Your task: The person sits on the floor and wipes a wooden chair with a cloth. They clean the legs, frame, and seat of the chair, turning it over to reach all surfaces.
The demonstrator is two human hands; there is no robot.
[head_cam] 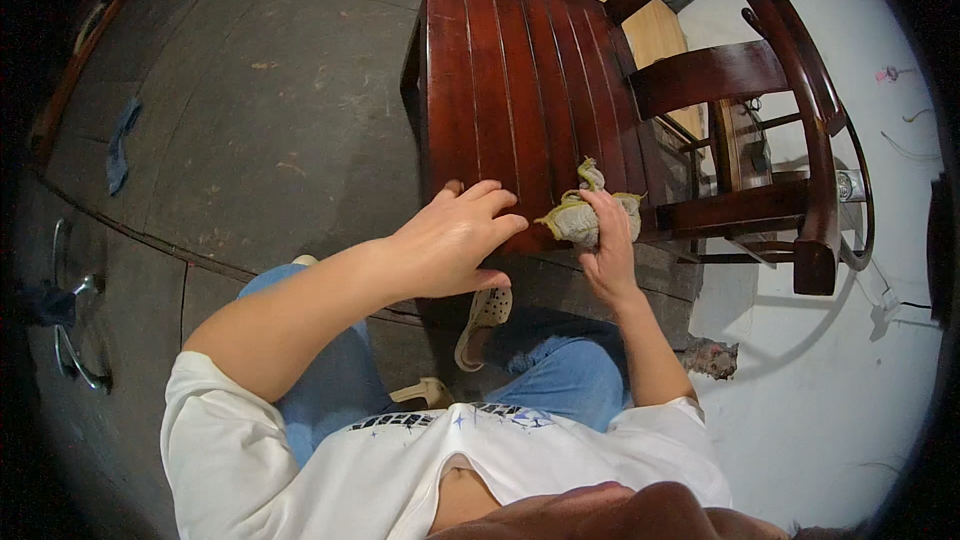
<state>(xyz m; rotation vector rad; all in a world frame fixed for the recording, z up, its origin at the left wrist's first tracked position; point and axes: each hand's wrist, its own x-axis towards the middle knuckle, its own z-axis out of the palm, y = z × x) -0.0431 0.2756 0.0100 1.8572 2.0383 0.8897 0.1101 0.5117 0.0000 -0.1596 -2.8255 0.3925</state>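
Note:
A dark red-brown slatted wooden bench (517, 75) fills the space before me, its backrest and armrest towards the wall. In my right hand (613, 247) is a bunched pale grey cloth with yellow-green edging (574, 223). The cloth rests on the near end of the seat, close to the backrest side. My left hand (457, 240) is at the seat's near outer corner with its fingers spread and nothing in it. Whether its fingertips touch the wood is hard to tell.
On the dark floor (300, 67) to the left lies a blue cloth (122, 146). Chrome metal legs (79, 337) stand at far left. A white wall (817, 405) with a cable and plug (890, 300) runs along the right. Behind the backrest is other wooden furniture (739, 142).

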